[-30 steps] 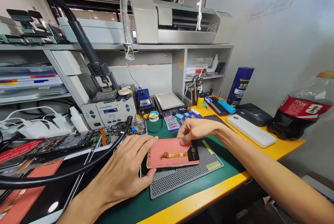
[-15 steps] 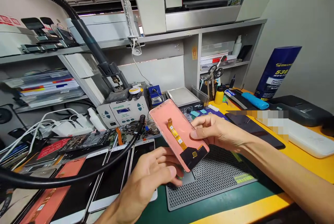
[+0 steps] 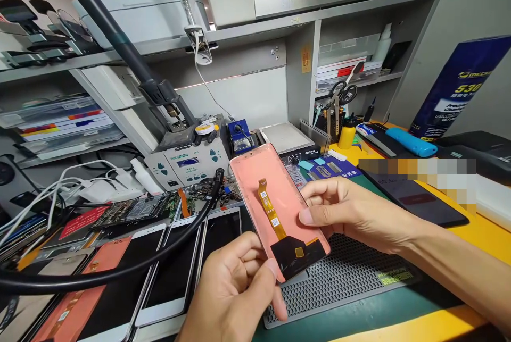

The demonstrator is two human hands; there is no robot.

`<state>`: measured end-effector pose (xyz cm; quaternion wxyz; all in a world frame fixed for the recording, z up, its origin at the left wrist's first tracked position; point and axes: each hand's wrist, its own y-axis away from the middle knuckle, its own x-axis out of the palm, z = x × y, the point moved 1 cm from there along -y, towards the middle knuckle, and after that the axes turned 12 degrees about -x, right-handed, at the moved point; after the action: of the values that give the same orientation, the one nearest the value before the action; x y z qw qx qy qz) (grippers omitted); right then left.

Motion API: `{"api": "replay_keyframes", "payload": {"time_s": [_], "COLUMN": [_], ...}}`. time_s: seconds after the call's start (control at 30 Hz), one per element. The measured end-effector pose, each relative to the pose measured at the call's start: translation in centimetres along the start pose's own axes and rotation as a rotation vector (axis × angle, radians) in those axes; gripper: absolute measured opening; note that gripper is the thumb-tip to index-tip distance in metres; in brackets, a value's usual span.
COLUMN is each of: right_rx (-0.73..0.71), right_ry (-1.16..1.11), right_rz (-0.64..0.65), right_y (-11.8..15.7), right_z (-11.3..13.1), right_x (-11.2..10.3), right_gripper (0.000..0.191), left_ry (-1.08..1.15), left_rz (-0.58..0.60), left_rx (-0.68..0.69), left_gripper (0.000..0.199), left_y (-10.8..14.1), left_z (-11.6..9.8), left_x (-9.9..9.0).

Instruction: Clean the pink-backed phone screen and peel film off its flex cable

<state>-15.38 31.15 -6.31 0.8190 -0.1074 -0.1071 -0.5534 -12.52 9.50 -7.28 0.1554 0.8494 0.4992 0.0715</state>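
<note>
above grey mat (image 3: 343,281) | right hand (image 3: 347,211): grip clasping pink-backed screen (image 3: 285,198) | left hand (image 3: 235,291): grip on its lower edge

A yellow bench (image 3: 459,318) with a green mat (image 3: 339,310), crowded along its left and far sides.
A grey perforated mat (image 3: 339,278) lies on the green mat at the near middle. Black-and-white phone screens (image 3: 171,273) lie side by side at the left. A silver-topped box (image 3: 283,137) stands far off in the middle, with a yellow bottle (image 3: 346,136) to its right. At the right lies a dark phone (image 3: 419,198); beyond it stands a tall blue can (image 3: 459,89).
</note>
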Motion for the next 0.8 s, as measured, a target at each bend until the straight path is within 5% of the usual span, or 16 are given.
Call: {"api": "replay_keyframes", "payload": {"time_s": [0.23, 0.47, 0.8], "right_rx": [-0.01, -0.022, -0.085], "right_ry": [-0.025, -0.052, 0.014], "right_rz": [0.099, 0.208, 0.244], "right_y": [0.1, 0.3, 0.6], "right_z": [0.4, 0.6, -0.4], "right_x": [0.0, 0.0, 0.6], "right_gripper": [0.013, 0.035, 0.031], "left_ry": [0.024, 0.016, -0.085], "left_rz": [0.001, 0.02, -0.144], "left_rx": [-0.014, 0.006, 0.023], "left_gripper": [0.036, 0.033, 0.021], "left_y": [0.0, 0.2, 0.9], "left_z": [-0.1, 0.0, -0.8], "left_x": [-0.4, -0.9, 0.2]}}
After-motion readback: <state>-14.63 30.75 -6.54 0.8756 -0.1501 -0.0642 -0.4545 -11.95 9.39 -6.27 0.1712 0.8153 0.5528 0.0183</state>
